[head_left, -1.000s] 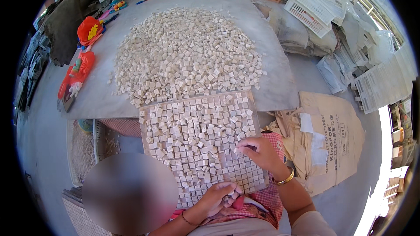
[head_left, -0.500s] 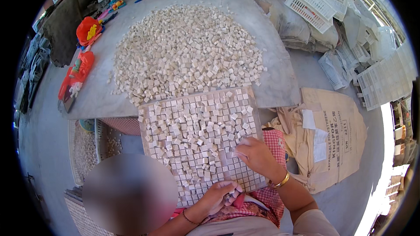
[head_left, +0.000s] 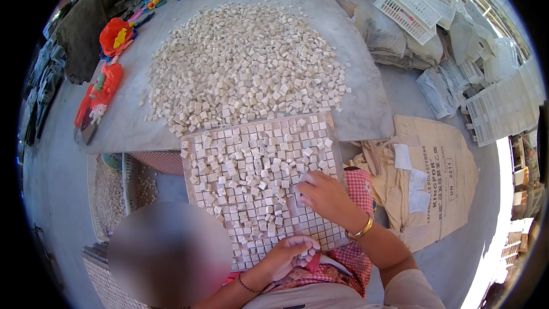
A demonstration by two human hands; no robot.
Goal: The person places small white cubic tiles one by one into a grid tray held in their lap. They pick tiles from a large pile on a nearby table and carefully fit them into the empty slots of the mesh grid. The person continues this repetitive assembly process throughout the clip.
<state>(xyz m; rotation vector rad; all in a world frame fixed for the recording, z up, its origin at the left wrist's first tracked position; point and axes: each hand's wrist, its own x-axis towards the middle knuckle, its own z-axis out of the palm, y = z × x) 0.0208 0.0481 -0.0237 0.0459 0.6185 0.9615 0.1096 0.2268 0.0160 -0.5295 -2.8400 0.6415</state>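
Observation:
A square grid tray (head_left: 336,163) lies in front of me, its far edge at the table. Pale stone cubes (head_left: 251,180) sit in many of its cells, and others lie loose and tilted on top. Over the tray's right part my right hand (head_left: 327,194) reaches down, fingers bent together at the cubes; what is between the fingertips is hidden. My left hand (head_left: 293,256) is palm up at the tray's near edge with its fingers curled in. I cannot make out what it holds.
A big heap of stone cubes (head_left: 246,63) covers the middle of the grey table (head_left: 363,100). Red bags and toys (head_left: 107,84) lie at its left edge. Left below stands a white crate (head_left: 94,200) of small pieces. A printed tan sack (head_left: 440,194) and white baskets (head_left: 407,8) are at right.
My right hand has shifted a little left and up over the tray, its fingers turning toward the loose cubes. My left hand stays at the near edge, its fingers slightly more curled.

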